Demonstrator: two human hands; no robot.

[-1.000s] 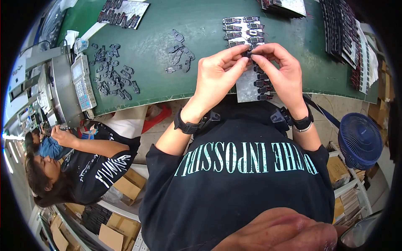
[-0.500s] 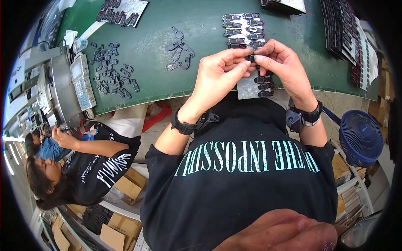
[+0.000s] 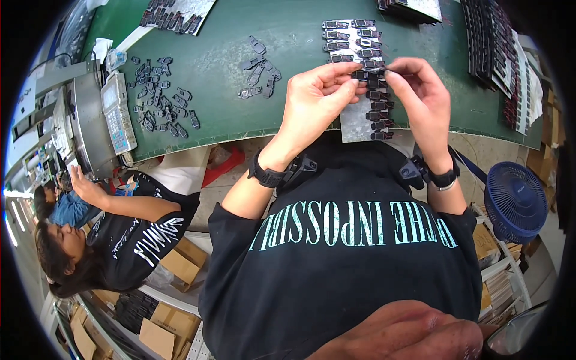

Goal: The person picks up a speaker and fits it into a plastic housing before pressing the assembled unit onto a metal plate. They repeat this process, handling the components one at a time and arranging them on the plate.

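Between the thumb and fingertips of my left hand (image 3: 324,93) is a small black speaker module (image 3: 361,75), held above a pale metal plate (image 3: 355,123). My right hand (image 3: 422,90) is pinched closed at the module's right end; whatever lies between those fingertips is too small to make out. Two columns of similar black modules lie on the plate, with a left-column module (image 3: 335,46) beyond my left hand and a right-column module (image 3: 379,114) nearer to me. Thin dark red wires stick out from the right column. My fingers hide part of the left column.
Loose black parts lie in a small pile (image 3: 261,72) and a wider scatter (image 3: 162,99) on the green table (image 3: 222,114). Filled plates (image 3: 489,54) stand stacked at the right. A keypad device (image 3: 117,114) sits at left, near a co-worker (image 3: 114,228). A blue fan (image 3: 517,201) stands right.
My right hand has moved slightly right, away from my left, and the module between them now shows. The co-worker's raised hand has shifted a little.
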